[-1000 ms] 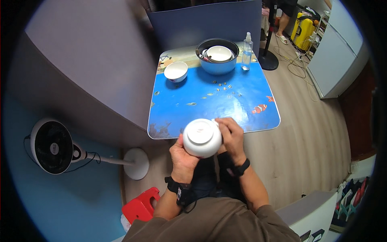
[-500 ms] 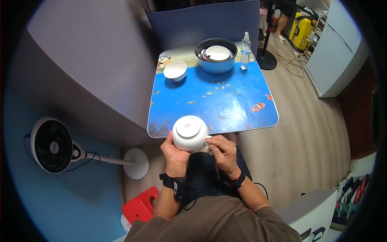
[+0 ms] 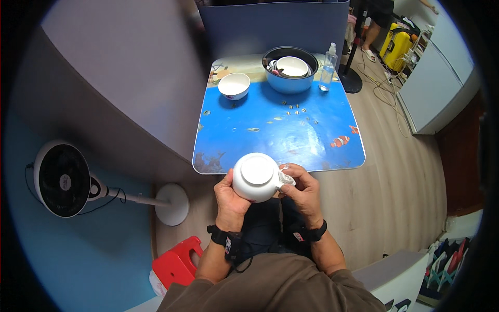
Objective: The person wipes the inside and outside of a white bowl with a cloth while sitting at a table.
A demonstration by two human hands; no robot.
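Observation:
A white cup (image 3: 253,176) is held bottom-up over the near edge of a small table (image 3: 223,138) with a sea-life print. My left hand (image 3: 230,200) grips it from the left side. My right hand (image 3: 304,197) pinches a white crumpled cloth or tissue (image 3: 289,178) at the cup's handle. Farther back on the tabletop stand a white bowl (image 3: 234,87), a blue pot (image 3: 289,85) with bowls and utensils inside, and a clear spray bottle (image 3: 326,73).
A white fan (image 3: 62,179) stands left beside a wall and a curved partition (image 3: 117,78). A red stool (image 3: 174,265) is lower left. Rightward are cords, a yellow suitcase (image 3: 395,47) and a white fridge (image 3: 429,88). Another person's leg (image 3: 371,36) shows behind.
The cup moved down-left, then back up-right, still bottom-up in my hands. The white cloth at its handle shows more now. The view has shifted slightly.

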